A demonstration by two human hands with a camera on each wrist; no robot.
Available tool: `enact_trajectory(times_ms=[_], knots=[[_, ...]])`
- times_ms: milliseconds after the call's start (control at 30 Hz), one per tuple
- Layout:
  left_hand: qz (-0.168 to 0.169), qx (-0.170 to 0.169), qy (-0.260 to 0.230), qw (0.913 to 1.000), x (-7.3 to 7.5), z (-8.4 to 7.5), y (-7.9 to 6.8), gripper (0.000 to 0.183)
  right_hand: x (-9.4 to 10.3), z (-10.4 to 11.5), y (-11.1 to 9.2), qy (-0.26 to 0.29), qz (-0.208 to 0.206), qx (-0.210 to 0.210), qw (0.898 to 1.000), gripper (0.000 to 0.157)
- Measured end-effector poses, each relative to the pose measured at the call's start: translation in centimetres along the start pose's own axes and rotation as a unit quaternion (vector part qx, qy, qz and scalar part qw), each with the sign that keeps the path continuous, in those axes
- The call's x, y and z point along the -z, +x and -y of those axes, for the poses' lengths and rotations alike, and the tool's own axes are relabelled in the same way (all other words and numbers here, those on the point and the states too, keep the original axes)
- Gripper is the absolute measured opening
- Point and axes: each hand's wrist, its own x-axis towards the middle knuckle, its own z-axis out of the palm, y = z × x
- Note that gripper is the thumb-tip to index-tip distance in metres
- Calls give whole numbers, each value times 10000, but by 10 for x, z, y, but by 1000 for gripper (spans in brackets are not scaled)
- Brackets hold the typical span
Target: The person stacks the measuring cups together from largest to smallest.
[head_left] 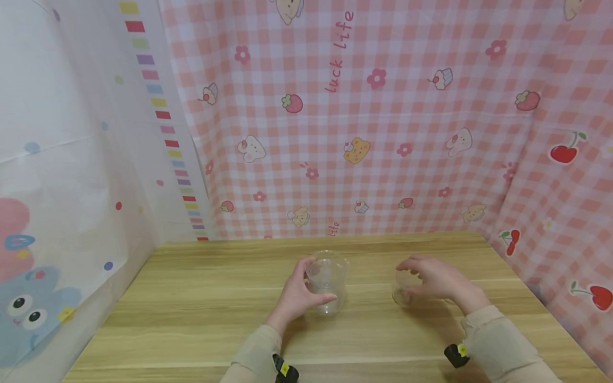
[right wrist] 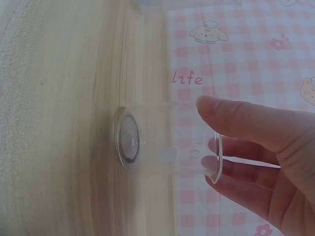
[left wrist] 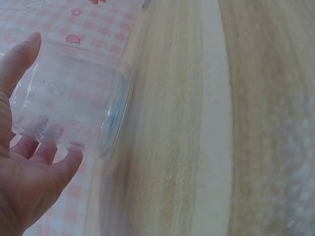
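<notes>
A wide clear plastic cup (head_left: 331, 276) stands upright near the middle of the wooden table. My left hand (head_left: 296, 295) grips it from the left, thumb on the near side and fingers round the far side. Through the cup's wall (left wrist: 74, 93), fingertips show in the left wrist view. To the right is a smaller clear cup (head_left: 401, 295), its thick round base (right wrist: 129, 140) close to the tabletop. My right hand (head_left: 438, 279) holds this cup near the rim, between thumb and fingers.
The wooden tabletop (head_left: 201, 319) runs back to a pink checked cloth (head_left: 383, 117) hung behind it. A white patterned cloth (head_left: 86, 122) hangs at the left. Black wrist cameras (head_left: 456, 355) sit below both hands, strapped over the sleeves (head_left: 500, 340).
</notes>
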Motion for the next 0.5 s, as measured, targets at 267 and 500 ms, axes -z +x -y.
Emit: enact_trajectory(times_ms=[267, 500], knots=[[-1, -6, -32, 10000, 0, 0, 0, 95, 0, 1, 1, 94, -64, -60, 9999, 46], [13, 14, -25, 10000, 1, 0, 0, 95, 3, 3, 1, 195, -180, -56, 9996, 47]])
